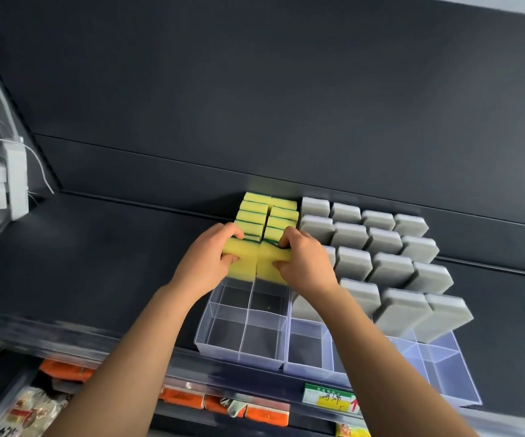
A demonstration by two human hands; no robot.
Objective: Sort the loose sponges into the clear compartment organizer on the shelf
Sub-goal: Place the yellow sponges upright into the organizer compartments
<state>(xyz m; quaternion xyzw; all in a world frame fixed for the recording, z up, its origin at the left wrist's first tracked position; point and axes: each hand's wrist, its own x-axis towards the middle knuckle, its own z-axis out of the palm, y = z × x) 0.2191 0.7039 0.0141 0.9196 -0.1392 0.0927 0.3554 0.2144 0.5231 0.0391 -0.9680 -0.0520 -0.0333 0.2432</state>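
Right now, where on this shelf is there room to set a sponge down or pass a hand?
Free: four empty compartments in front of the left hand and right hand, each gripping a yellow sponge; the empty front row before the gray sponges; bare shelf left of the organizer. Crowded: the back rows, packed with more yellow sponges and gray ones.

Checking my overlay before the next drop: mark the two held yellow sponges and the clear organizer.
left yellow sponge [244, 266]: head view, on its broad front face.
right yellow sponge [267, 260]: head view, on its front face.
clear organizer [220, 354]: head view, on the front wall of its left compartment.
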